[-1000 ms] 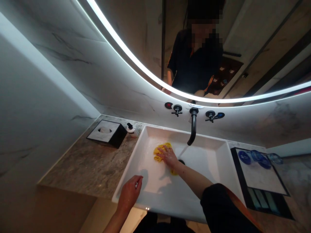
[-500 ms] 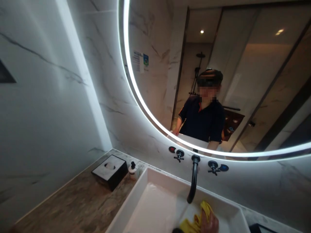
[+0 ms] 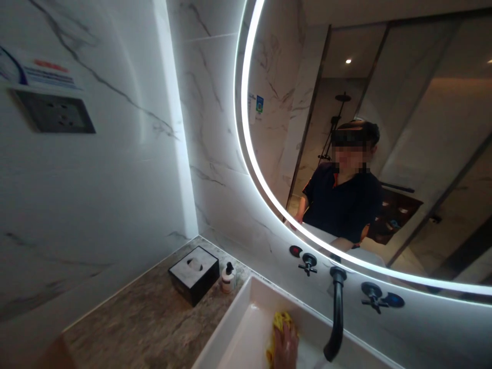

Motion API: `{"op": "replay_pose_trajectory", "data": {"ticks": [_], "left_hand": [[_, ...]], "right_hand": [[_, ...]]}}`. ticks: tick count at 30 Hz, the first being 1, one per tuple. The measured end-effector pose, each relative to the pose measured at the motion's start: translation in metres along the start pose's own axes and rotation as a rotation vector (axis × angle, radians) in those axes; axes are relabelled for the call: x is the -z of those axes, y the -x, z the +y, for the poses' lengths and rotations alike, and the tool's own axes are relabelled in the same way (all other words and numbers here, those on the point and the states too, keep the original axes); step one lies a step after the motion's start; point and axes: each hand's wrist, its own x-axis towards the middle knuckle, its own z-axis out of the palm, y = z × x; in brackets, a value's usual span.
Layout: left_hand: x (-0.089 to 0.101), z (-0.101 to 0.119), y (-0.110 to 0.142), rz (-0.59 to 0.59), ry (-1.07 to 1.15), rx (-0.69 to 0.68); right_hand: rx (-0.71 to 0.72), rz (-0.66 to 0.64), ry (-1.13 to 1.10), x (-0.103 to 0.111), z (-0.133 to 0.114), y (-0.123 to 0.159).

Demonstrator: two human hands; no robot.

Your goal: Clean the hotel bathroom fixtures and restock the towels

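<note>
My right hand (image 3: 286,349) shows at the bottom edge, inside the white rectangular sink (image 3: 246,312). Its fingers lie flat and close together on a yellow cloth (image 3: 280,322), pressing it against the sink's back part, just left of the black spout (image 3: 337,318). Only the fingers and the back of the hand show; the wrist is cut off by the frame. My left hand is out of view.
Black cross-handle taps (image 3: 308,262) (image 3: 372,295) sit on the marble wall under a lit round mirror (image 3: 346,154). On the stone counter (image 3: 154,318) stand a black tissue box (image 3: 194,273) and a small pump bottle (image 3: 228,278). A wall socket (image 3: 54,113) is upper left.
The view has swung up and to the left, so the sink's front and my left hand have dropped out of sight. My right hand with the cloth has moved back to the left of the spout.
</note>
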Motion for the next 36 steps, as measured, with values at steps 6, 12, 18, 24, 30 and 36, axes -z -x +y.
{"op": "replay_pose_trajectory", "data": {"ticks": [6,12,18,24,30,36], "left_hand": [[0.027,-0.055,-0.021,0.185,0.020,0.011],[0.144,-0.114,0.084,-0.081,0.064,0.092],[0.179,-0.110,0.125,-0.135,0.056,0.089],[0.177,-0.106,0.121,0.032,0.072,-0.086],[0.180,-0.102,0.119,-0.078,0.122,0.005],[0.174,-0.098,0.110,-0.176,0.194,0.171]], "right_hand": [[-0.540,0.057,-0.136,-0.061,-0.080,-0.093],[-0.360,0.110,-0.338,-0.055,-0.130,-0.094],[-0.211,0.291,-0.738,-0.088,-0.162,-0.034],[-0.115,-0.025,-0.690,-0.099,-0.197,0.043],[0.043,-0.216,-0.781,-0.071,-0.200,0.056],[-0.017,-0.459,-0.941,-0.043,-0.161,0.091]]}}
